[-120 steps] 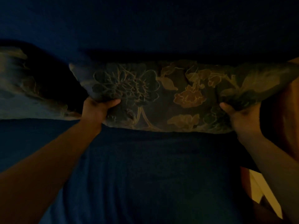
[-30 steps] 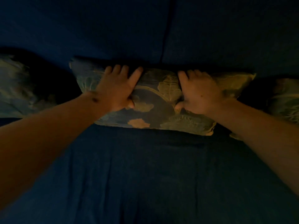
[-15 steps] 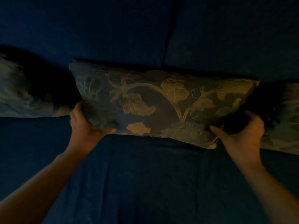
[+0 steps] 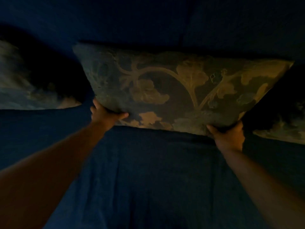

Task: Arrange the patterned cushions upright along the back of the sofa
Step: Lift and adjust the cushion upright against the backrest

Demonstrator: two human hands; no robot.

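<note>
A patterned cushion [image 4: 173, 90] with gold leaf and vine motifs on dark fabric stands against the back of the dark blue sofa [image 4: 148, 19], in the middle of the view. My left hand [image 4: 104, 114] grips its lower left corner from below. Its lower right corner is held by my right hand [image 4: 229, 134]. The cushion's face tilts toward me and looks larger than the others. A second patterned cushion [image 4: 18, 86] leans at the far left. A third patterned cushion [image 4: 283, 129] shows partly at the right edge, behind the middle one.
The blue seat [image 4: 148, 171] stretches from the cushions toward me, with both of my bare forearms reaching over it. The scene is very dim. Dark gaps separate the middle cushion from its neighbours.
My hands went from pressing flat on the cushion's top to gripping its lower corners. The cushion has since been raised and tipped toward me, showing more of its face.
</note>
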